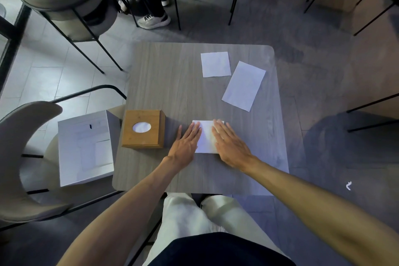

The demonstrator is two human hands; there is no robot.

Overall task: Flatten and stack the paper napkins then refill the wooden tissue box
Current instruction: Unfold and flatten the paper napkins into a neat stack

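- The left hand (187,142) lies palm down with fingers spread flat, its fingertips resting on the left edge of a folded white paper napkin (206,138) that sits on the near middle of the grey wood-grain table (164,75).
- The right hand (228,142) is likewise flat and open, fingers together, pressing on the right half of that same napkin; neither hand pinches anything.
- Only a strip of napkin shows between the two hands, so I judge the step in hand to be smoothing this sheet flat.
- The square light-brown wooden tissue box (143,129) with an oval opening in its lid stands just to the left of the left hand, apart from the napkin; something white shows through the oval.
- Two more napkins wait farther off and to the right: a small square white napkin (215,64) near the far edge, and a longer rectangular white napkin (244,86) just beside it, its long axis running diagonally from far-right to near-left.
- Both lie ahead of and to the right of the pressed sheet, so the right hand is the nearer one to fetch them, while the left hand is nearer the box.
- The longer napkin is closer than the square one, and would probably need turning to line up with the sheet under the hands.
- A white open cardboard box (85,149) rests on the chair seat to the left, off the table.
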